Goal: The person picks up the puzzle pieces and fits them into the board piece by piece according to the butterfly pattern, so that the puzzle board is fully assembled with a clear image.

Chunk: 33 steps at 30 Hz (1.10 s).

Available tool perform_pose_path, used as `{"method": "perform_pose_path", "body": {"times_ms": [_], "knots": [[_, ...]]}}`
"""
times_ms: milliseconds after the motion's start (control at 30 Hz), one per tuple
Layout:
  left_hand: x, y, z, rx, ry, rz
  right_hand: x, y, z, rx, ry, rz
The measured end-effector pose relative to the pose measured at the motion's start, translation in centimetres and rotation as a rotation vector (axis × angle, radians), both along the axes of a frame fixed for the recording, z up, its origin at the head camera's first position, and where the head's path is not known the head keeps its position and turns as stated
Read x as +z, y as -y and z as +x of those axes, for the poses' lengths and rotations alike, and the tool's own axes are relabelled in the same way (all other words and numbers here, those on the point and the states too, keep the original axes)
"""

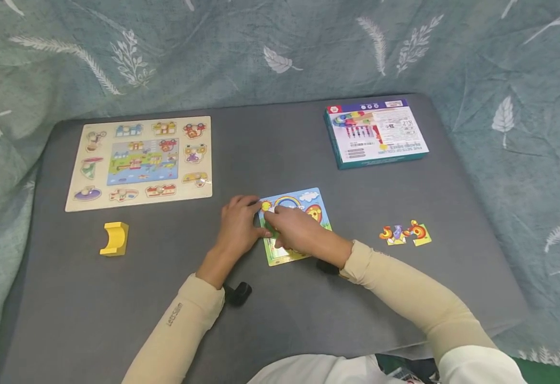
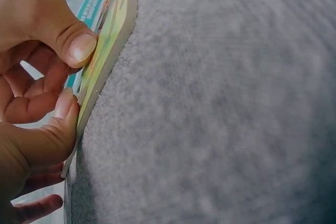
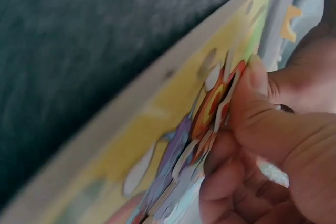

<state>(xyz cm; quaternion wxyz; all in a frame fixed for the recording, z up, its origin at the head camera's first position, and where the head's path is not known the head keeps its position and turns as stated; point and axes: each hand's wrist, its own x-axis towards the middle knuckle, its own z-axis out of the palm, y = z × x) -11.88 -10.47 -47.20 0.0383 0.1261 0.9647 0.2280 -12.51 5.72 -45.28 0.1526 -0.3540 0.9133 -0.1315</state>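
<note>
A small square jigsaw board (image 1: pixel 289 201) with a rainbow, a sun and a lion lies flat on the table. My left hand (image 1: pixel 238 226) rests along its left side, thumb tip at the edge and index finger by the upper corner. Over the board, my right hand (image 1: pixel 300 228) pinches a puzzle piece (image 3: pixel 223 109) between thumb and bent fingers. The piece shows red and a pale cut edge, close above the printed surface, and is largely covered by the hand. Loose animal puzzle pieces (image 1: pixel 418 231) lie on the table to the right.
A large wooden knob puzzle (image 1: pixel 76 176) with vehicle pieces lies at the back left. A yellow arched block (image 1: pixel 121 239) stands before it. At the back right lies a flat teal-edged toy box (image 1: pixel 405 144). A patterned curtain (image 1: pixel 241 53) hangs behind the grey table (image 1: pixel 174 314).
</note>
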Motion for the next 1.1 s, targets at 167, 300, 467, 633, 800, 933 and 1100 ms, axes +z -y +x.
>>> {"method": "perform_pose_path", "body": {"times_ms": [167,300,467,633,800,933,1100], "knots": [[0.1,-0.1,0.0,0.005,0.003,0.004,0.2,0.3,-1.0,0.027,-0.006,0.051],[0.3,-0.1,0.0,-0.007,-0.004,-0.004,0.7,0.7,-1.5,0.029,0.048,0.116],[0.3,-0.2,0.1,-0.013,-0.002,-0.008,0.7,0.7,-1.4,-0.003,0.077,0.128],[0.4,-0.1,0.1,0.003,0.008,-0.002,0.3,0.4,-0.9,-0.059,0.071,0.055],[0.3,-0.4,0.1,0.006,0.035,-0.027,0.0,-2.9,0.6,-0.106,-0.004,-0.158],[0.5,-0.8,0.0,0.011,0.057,-0.024,1.0,-8.6,1.3,-0.235,-0.122,-0.204],[0.8,-0.5,0.1,0.026,0.077,-0.027,1.8,-16.2,2.5,-0.449,-0.147,0.014]]}}
